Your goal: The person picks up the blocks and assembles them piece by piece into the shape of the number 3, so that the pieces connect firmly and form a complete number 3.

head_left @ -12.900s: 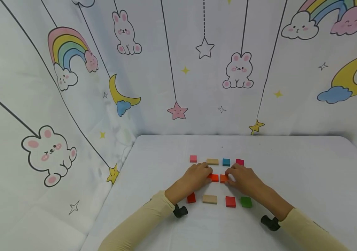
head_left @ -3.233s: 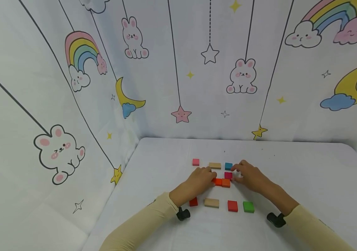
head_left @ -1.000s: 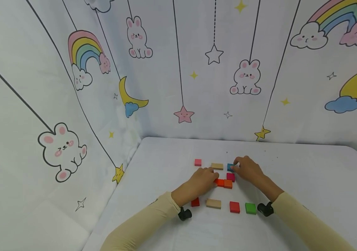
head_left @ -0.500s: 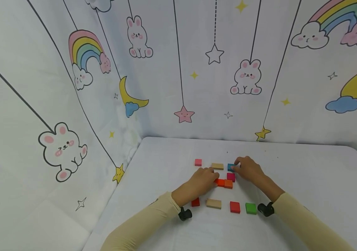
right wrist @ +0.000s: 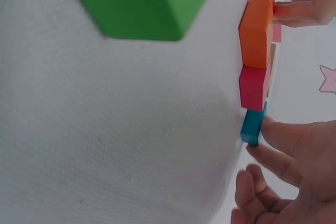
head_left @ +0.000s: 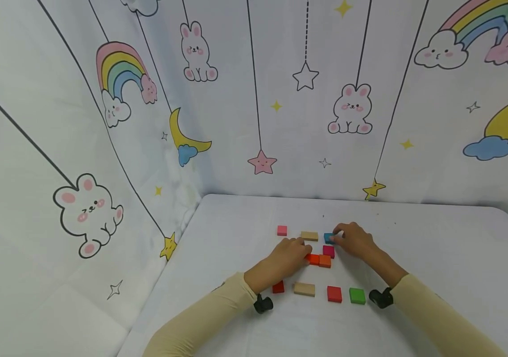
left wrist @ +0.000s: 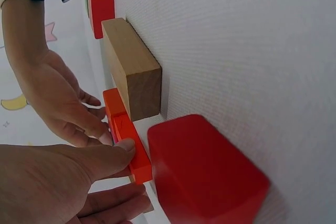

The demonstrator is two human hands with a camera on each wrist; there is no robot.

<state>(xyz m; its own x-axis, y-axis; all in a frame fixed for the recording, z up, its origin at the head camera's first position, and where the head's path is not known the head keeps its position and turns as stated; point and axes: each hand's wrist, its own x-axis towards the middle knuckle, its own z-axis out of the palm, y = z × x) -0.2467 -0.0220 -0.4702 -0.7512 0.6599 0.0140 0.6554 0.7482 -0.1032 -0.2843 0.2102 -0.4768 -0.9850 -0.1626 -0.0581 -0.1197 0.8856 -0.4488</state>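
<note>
Red block (head_left: 278,287): one, lower middle of the frame, near the left sleeve (head_left: 204,312).
Pink block (head_left: 282,230): one, above the left hand.
Left hand (head_left: 282,259): one, thumb and fingers pinching the vermilion block.
Wood blocks: two, one low (head_left: 304,289), one high (head_left: 309,236), both right of the pink.
Vermilion block (head_left: 313,259): one, centre, flat on the table (head_left: 436,248), its right end against the orange block (head_left: 324,261).
Crimson block (head_left: 328,251): one, just above the orange.
Blue block (head_left: 328,238): one, above the crimson, between the right hand's thumb and finger.
Red square (head_left: 334,294): one, lower middle.
Right hand (head_left: 355,240): one, fingertips gripping the blue block's edge.
Green block (head_left: 357,296): one, lower right of centre.
Risks, as I judged them: so slight a grip might have let the blue twist; too hard a push might have knocked the crimson askew; a left-hand slip might have shoved the orange.
</note>
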